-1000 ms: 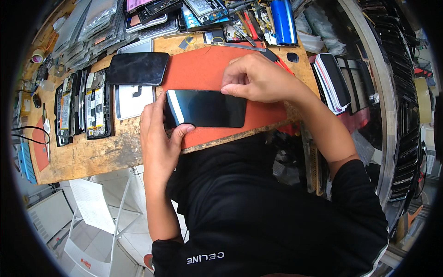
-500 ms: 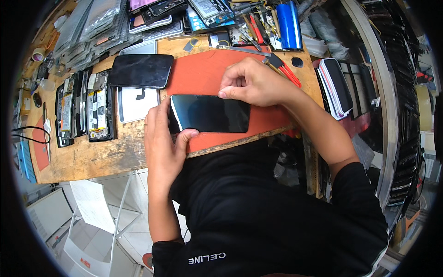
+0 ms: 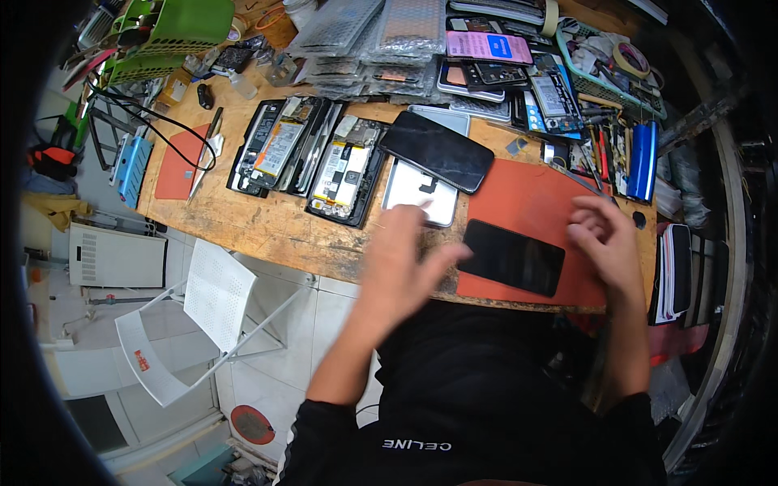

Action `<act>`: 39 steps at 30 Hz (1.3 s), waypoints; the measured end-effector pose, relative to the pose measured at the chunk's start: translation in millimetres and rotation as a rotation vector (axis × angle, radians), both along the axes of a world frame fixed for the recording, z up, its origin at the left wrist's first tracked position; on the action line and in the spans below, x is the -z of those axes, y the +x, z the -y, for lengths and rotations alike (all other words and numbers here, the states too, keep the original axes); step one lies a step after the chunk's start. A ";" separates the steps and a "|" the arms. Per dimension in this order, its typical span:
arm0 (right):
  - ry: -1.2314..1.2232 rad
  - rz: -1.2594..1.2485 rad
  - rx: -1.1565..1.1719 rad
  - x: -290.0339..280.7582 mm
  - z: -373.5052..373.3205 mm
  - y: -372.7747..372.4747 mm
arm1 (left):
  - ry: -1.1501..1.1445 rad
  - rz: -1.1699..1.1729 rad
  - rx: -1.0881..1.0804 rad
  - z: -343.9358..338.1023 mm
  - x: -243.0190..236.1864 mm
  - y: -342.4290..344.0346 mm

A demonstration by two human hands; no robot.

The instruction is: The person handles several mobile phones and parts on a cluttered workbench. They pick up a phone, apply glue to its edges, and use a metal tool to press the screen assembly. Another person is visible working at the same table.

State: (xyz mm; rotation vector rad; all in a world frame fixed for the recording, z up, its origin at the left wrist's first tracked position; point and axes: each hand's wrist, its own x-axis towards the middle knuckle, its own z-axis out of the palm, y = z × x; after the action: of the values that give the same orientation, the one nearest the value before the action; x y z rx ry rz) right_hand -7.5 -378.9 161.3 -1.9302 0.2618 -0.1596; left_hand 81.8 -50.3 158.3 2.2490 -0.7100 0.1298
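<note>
A black phone (image 3: 515, 257) lies screen up on the red mat (image 3: 519, 190) near the bench's front edge. Off its left end is my left hand (image 3: 397, 263), thumb and fingers spread, slightly smeared by motion. The thumb tip comes close to the phone; whether it touches I cannot tell. To the right of the phone, over the mat, my right hand (image 3: 604, 241) hovers with fingers loosely bent and apart, and I see nothing in it. A second dark phone or screen (image 3: 439, 150) rests aslant on a white panel (image 3: 421, 194) behind my left hand.
Opened phones with bare batteries (image 3: 344, 174) line the wooden bench (image 3: 267, 231) to the left. Bubble-wrapped packets (image 3: 356, 36) are heaped at the back. Tools and a blue cylinder (image 3: 643, 162) stand at the right rear. A white folding chair (image 3: 219, 296) is below left.
Both hands have come off the phone, which now lies on the mat. The right hand's pinch at its edge has loosened. The view has swung left.
</note>
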 end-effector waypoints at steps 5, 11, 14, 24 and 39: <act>-0.004 0.111 0.365 16.3 -8.2 -55.8 | -0.284 0.310 -0.519 -131.6 -2.5 208.8; -0.634 0.411 0.333 39.6 -35.0 -63.7 | 0.144 0.302 -0.845 -270.9 58.6 444.3; -0.569 0.401 0.396 38.6 -34.0 -63.7 | -0.105 0.167 -0.594 -299.7 83.3 491.6; -0.446 0.462 0.412 29.1 -37.4 -62.7 | -0.026 0.287 -0.600 -278.8 8.9 371.1; -0.228 0.467 0.024 -6.0 -75.7 -66.7 | -0.576 -0.383 -0.020 32.7 20.8 -75.8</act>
State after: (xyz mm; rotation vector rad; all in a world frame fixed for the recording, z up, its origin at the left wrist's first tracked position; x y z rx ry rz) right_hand -74.2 -303.2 167.3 -2.0490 -0.0483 -0.6699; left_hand 6.0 -83.0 137.4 1.6611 -0.3790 -0.0799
